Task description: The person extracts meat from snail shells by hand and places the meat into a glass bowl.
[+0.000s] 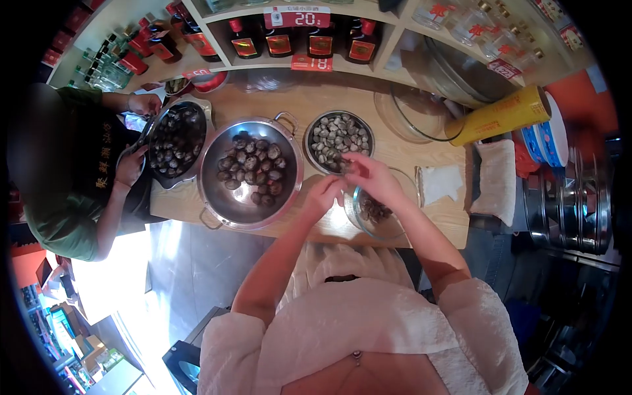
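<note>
Both my hands meet over the table, between a metal bowl of small pale shellfish (339, 135) and a glass bowl (401, 232). My left hand (327, 193) has its fingers bent together at the lower edge of the metal bowl; whatever they hold is too small to make out. Just right of it, my right hand (370, 178) pinches something small and dark near that bowl's rim. Brown pieces (374, 209) lie in the glass bowl beneath my right wrist. To the left, a large steel colander (217, 197) holds several dark round shells (253, 164).
At the left, a co-worker's hands (135, 161) hold a pan of dark shells (176, 141). A white cloth (440, 184), a folded towel (495, 181), a yellow roll (503, 117) and a large glass bowl (411, 115) are on the right. Bottle shelves (296, 62) stand behind.
</note>
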Demonstrator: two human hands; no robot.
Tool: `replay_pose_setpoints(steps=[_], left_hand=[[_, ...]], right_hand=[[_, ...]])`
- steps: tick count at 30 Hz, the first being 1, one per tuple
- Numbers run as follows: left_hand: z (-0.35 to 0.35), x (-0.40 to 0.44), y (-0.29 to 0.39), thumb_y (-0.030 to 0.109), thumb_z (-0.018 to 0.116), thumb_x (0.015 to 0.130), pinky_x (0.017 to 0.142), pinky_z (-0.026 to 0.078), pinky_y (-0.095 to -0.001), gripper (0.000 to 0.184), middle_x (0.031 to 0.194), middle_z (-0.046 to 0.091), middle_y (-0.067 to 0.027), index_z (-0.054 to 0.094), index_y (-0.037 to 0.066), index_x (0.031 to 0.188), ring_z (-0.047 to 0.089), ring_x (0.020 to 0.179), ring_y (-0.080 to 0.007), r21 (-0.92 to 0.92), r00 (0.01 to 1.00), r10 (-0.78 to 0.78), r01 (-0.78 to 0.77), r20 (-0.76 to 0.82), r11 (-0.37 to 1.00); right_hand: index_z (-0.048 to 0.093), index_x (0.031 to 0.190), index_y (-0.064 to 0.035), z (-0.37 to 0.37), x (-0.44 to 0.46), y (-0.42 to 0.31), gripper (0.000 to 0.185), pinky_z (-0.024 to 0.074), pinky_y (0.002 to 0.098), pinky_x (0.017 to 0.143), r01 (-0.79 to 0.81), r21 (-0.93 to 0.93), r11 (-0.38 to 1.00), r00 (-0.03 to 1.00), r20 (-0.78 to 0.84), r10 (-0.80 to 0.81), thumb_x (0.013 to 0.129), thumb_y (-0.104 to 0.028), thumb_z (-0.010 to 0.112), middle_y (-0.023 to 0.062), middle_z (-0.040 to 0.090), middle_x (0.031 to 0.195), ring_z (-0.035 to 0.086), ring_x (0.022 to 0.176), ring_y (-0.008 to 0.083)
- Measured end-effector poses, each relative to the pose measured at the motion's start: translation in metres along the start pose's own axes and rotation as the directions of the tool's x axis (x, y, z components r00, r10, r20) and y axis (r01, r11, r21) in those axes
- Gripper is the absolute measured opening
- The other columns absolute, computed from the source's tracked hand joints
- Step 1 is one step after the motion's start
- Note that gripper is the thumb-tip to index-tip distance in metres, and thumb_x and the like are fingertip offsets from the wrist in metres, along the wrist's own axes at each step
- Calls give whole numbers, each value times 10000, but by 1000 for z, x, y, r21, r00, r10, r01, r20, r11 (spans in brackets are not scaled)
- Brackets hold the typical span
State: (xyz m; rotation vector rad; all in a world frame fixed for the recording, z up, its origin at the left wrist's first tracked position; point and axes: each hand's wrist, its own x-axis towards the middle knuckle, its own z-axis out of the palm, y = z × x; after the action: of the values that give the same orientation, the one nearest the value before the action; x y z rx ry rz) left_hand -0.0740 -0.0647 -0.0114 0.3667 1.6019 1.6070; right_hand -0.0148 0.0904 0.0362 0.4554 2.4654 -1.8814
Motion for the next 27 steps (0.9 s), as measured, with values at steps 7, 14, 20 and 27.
replay_pose_setpoints(steps=[7,14,20,27], left_hand=[[24,5,12,168,463,828,510,362,-212,168,613,545,-21,537,28,772,470,547,-74,215,971,37,-89,237,972],[40,10,9,210,496,808,492,369,-241,209,586,530,-35,529,26,715,481,522,-94,361,906,-62,-103,419,927],[50,3,14,189,464,802,517,382,-251,191,586,531,-42,523,22,732,494,550,-108,316,868,-80,-92,491,944],[53,1,8,184,447,801,563,379,-246,181,588,530,-26,527,25,770,486,583,-103,183,879,-117,34,462,982]], right_hand=[[567,991,3,-30,-37,36,277,441,210,598,-134,256,957,984,145,99,722,-42,610,24,596,739,544,661,70],[565,862,-8,-46,-54,38,192,426,204,549,-170,235,957,969,216,119,689,-45,641,30,594,715,533,614,68],[536,878,4,-60,-60,36,166,464,217,605,-293,330,897,909,388,154,735,-22,616,46,598,737,577,659,98],[534,876,2,-60,-56,33,162,478,204,567,-328,341,881,898,401,180,746,-62,607,62,605,737,593,659,101]])
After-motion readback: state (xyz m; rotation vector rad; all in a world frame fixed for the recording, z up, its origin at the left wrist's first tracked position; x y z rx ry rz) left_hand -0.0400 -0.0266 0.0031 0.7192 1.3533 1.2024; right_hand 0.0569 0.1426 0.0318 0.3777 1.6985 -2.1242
